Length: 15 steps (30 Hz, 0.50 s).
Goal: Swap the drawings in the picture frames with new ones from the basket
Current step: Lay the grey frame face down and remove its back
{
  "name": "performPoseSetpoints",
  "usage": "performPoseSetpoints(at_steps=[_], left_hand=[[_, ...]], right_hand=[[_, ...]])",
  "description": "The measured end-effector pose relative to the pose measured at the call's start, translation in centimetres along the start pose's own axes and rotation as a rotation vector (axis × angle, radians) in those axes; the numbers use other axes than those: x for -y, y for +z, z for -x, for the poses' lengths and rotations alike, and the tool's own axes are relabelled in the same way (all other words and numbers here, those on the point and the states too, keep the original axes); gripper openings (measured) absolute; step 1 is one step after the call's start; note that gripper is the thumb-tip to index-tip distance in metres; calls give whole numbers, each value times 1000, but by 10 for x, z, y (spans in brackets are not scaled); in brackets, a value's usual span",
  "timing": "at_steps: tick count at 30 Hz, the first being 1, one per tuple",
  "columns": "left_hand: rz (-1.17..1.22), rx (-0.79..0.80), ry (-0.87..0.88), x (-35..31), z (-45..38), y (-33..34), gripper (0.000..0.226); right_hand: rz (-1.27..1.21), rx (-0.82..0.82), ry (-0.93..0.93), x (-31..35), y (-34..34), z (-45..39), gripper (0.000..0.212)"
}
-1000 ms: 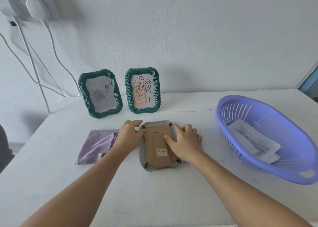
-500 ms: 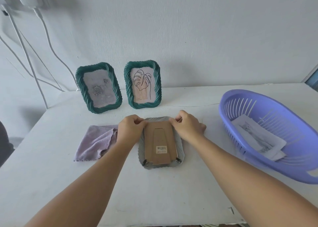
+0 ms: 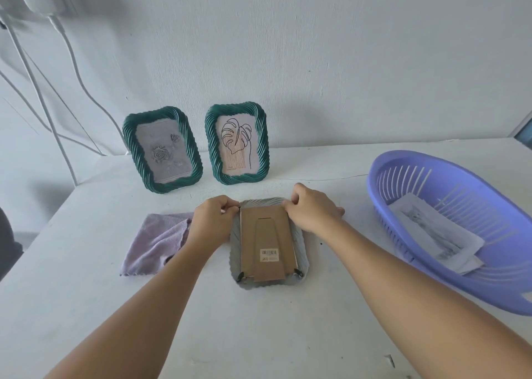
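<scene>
A picture frame (image 3: 302, 245) lies face down in the middle of the white table, its brown cardboard back (image 3: 266, 240) up. My left hand (image 3: 214, 223) pinches at the back's top left corner and my right hand (image 3: 312, 211) pinches at its top right corner. Two black clips show at the bottom corners. Two green frames stand against the wall: the left one (image 3: 162, 153) holds a rose drawing, the right one (image 3: 236, 144) a leaf drawing. The purple basket (image 3: 383, 177) at the right holds several paper drawings (image 3: 437, 234).
A folded lilac cloth (image 3: 157, 242) lies left of the face-down frame, partly under my left forearm. White cables (image 3: 43, 102) hang down the wall at the far left. The table's left edge drops off near a dark object.
My right hand has moved from the middle of the cardboard back up to its top right corner. My left hand shifted to the top left corner. The camera tilted up slightly.
</scene>
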<state>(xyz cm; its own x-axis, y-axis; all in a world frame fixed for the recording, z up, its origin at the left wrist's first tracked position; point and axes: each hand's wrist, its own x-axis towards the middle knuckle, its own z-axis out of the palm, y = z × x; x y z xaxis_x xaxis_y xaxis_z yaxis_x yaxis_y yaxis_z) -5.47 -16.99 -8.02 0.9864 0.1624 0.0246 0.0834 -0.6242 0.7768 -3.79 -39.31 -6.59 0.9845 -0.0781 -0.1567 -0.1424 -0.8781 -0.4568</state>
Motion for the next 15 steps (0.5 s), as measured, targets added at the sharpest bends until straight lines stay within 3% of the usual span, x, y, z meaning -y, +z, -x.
performPoseSetpoints(at_steps=[5,12,13,15], left_hand=[[10,-8,6,2,0,0,16],[22,34,-19,-3,1,-5,16],[-1,63,-10,-4,2,-10,17],[-128,134,41,-5,7,-22,43]], right_hand=[[28,66,-32,1,-10,-2,9],[57,26,-138,-3,-15,8,13],[57,15,-162,-5,-16,12,17],[51,-14,-221,-9,-18,22,39]])
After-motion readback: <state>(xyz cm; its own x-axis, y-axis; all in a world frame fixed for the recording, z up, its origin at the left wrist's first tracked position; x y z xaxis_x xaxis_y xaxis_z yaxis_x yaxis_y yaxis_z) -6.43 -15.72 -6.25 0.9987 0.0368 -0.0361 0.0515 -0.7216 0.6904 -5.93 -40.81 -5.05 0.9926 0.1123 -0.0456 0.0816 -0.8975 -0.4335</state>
